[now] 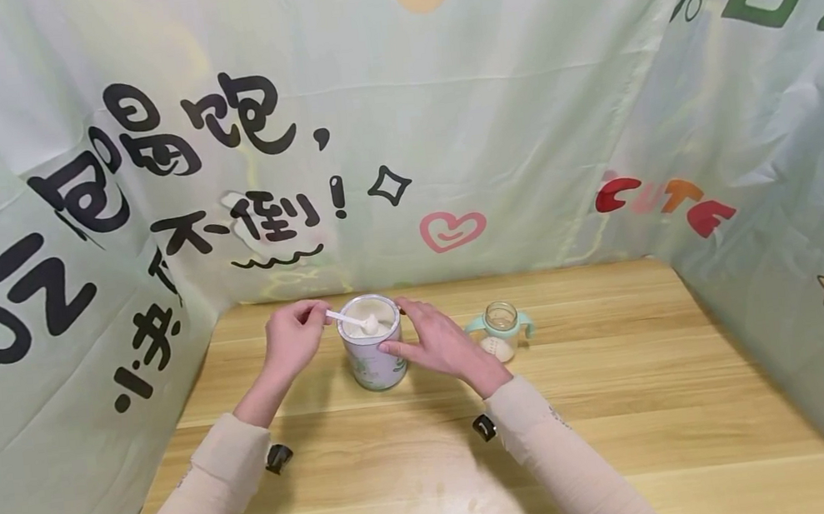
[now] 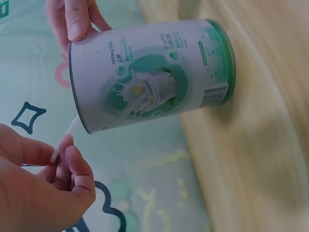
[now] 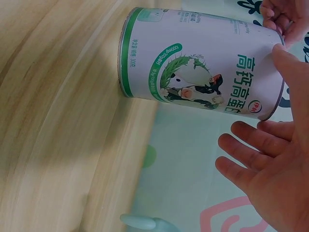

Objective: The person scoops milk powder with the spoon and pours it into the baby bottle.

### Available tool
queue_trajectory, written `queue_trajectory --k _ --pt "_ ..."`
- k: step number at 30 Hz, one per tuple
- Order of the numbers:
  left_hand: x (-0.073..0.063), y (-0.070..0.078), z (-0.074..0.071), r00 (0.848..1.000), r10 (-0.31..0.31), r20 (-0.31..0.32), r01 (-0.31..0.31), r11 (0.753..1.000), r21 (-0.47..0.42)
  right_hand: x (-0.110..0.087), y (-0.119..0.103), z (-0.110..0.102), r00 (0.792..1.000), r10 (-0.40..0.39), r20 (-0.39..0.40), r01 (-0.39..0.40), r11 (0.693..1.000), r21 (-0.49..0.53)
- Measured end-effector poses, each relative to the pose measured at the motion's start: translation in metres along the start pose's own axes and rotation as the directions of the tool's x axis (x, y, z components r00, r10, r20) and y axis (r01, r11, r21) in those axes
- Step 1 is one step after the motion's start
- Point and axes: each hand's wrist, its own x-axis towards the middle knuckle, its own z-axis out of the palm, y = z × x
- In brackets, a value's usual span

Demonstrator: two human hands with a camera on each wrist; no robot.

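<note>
A milk powder can (image 1: 376, 361), white with a green base band, stands upright on the table with its top uncovered. Pale powder shows inside it in the head view. My left hand (image 1: 292, 336) pinches the handle of a white measuring scoop (image 1: 343, 318); its bowl, heaped with powder, is over the can's mouth. The left wrist view shows thumb and fingertips on that handle. At the can's right side is my right hand (image 1: 437, 340), thumb against the wall and fingers near the rim. Those fingers (image 3: 246, 154) look spread and mostly straight in the right wrist view.
Right of the can stands a baby bottle (image 1: 500, 319) with mint-green handles, uncapped, with whitish powder at its bottom. Printed cloth walls (image 1: 517, 112) border the wooden table (image 1: 623, 402) at the back and sides. A small black object (image 1: 484, 427) is by each sleeve cuff.
</note>
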Motion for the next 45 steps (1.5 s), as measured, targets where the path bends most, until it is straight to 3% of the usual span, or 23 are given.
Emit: queue_trajectory --k 3,6,9,14,19,25,32,38,45 --pt "0.0018 -0.0021 -0.0007 0.993 -0.112 0.035 0.116 0.985 -0.13 -0.0002 0.0001 0.0002 1.0 -0.001 0.0 0.001 1.0 -0.005" --pt "0.0036 -0.0043 -0.0013 0.973 -0.211 0.091 0.227 0.943 -0.245 -0.0003 -0.0001 -0.0003 1.0 -0.002 0.0 0.002 1.0 0.001" --pt "0.0053 -0.0069 -0.0013 0.953 -0.27 0.139 0.301 0.9 -0.315 -0.0001 0.0002 -0.0006 1.0 0.0 0.001 0.0 1.0 0.007" --pt "0.0057 -0.0081 -0.0012 0.929 -0.321 0.184 0.369 0.841 -0.395 0.0001 0.0011 -0.0002 1.0 0.006 0.005 -0.006 1.0 0.011" --pt "0.0053 -0.0072 -0.0009 0.921 -0.339 0.194 0.39 0.815 -0.428 0.0006 0.0011 0.0001 1.0 0.001 0.003 -0.001 1.0 0.013" --pt "0.005 -0.0075 -0.0002 0.919 -0.341 0.199 0.395 0.798 -0.455 0.0004 0.0002 0.0001 1.0 0.008 0.007 -0.009 1.0 0.013" --pt "0.0054 -0.0076 -0.0003 0.917 -0.338 0.212 0.399 0.796 -0.456 0.0 0.0006 0.0003 1.0 0.014 0.001 -0.014 1.0 0.013" --pt "0.0046 -0.0063 -0.0031 0.906 -0.365 0.213 0.422 0.813 -0.402 -0.0003 0.0003 0.0004 1.0 0.022 0.006 -0.022 1.0 0.003" --pt "0.0042 -0.0021 -0.0059 0.909 -0.362 0.205 0.415 0.819 -0.395 -0.0005 -0.0004 -0.001 1.0 0.024 0.005 -0.024 1.0 0.009"
